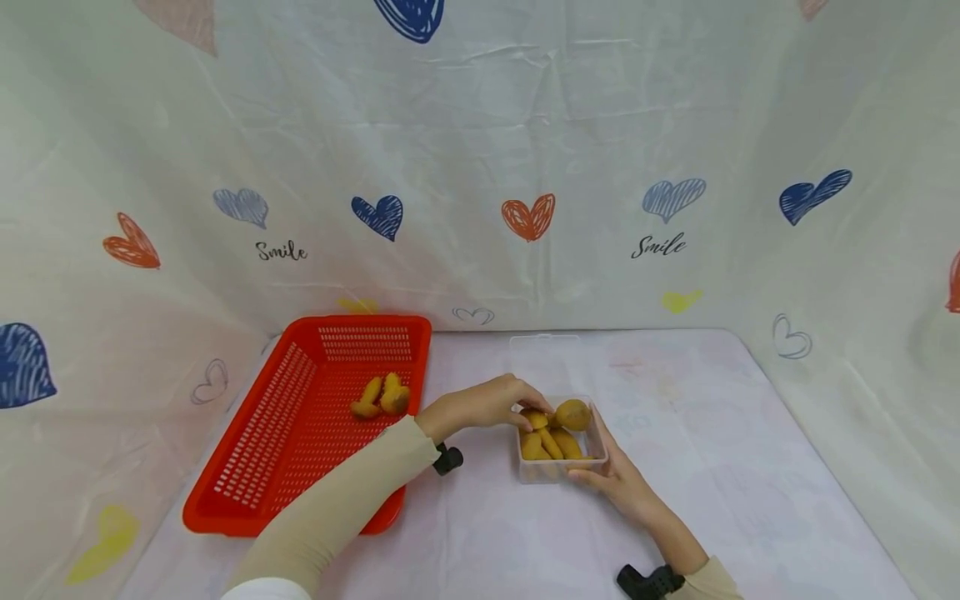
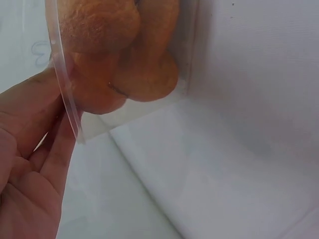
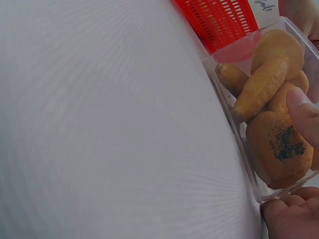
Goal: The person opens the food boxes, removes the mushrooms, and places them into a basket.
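A clear plastic box (image 1: pixel 562 471) holding several yellow-brown mushrooms (image 1: pixel 551 446) stands on the cloth-covered table. My left hand (image 1: pixel 495 404) reaches over its left rim, pinching a mushroom (image 1: pixel 534 418) between thumb and fingers. In the left wrist view this hand (image 2: pixel 37 154) is at the box's open side, its fingertips partly hidden behind the wall. My right hand (image 1: pixel 622 479) grips the box from the right, thumb along the near side. A rounder mushroom cap (image 1: pixel 573 414) sits high at the back right of the box. The right wrist view shows a dark-speckled mushroom (image 3: pixel 279 152) beneath the thumb (image 3: pixel 304 112).
A red perforated basket (image 1: pixel 277 467) lies at the left, partly under my left forearm, with two mushrooms (image 1: pixel 381 395) near its right side. Behind the box is a flat clear lid-like piece (image 1: pixel 545 342). A heart-printed curtain (image 1: pixel 450 267) hangs behind the table.
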`<state>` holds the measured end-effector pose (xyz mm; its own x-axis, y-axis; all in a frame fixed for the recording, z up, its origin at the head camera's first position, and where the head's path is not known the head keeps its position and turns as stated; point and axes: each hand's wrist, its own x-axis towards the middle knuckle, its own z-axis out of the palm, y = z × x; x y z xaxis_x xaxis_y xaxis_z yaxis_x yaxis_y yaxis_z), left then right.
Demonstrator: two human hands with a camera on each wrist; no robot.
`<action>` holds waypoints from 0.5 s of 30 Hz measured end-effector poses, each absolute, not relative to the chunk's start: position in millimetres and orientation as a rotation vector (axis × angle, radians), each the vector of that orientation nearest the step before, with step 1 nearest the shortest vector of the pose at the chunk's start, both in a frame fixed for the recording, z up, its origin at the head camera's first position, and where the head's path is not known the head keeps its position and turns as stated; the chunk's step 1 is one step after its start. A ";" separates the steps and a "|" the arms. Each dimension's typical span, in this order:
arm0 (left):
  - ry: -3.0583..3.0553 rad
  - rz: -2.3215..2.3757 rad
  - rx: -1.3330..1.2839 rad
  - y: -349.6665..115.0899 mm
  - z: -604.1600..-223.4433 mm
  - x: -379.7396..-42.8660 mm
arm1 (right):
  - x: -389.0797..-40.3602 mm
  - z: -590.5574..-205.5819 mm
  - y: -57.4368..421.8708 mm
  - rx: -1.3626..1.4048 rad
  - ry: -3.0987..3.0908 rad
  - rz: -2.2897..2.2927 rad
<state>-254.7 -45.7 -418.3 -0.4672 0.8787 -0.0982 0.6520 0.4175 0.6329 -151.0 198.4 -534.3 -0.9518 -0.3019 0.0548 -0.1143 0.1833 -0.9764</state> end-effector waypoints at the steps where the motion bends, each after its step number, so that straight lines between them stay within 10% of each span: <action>1: 2.254 0.750 1.300 -45.6 -419.0 -255.0 | -151.1 -534.3 198.8 -0.405 2.296 -1.877; 15: 2.312 0.759 1.324 -47.7 -426.3 -250.8 | -150.3 -535.9 198.3 -0.414 2.267 -1.896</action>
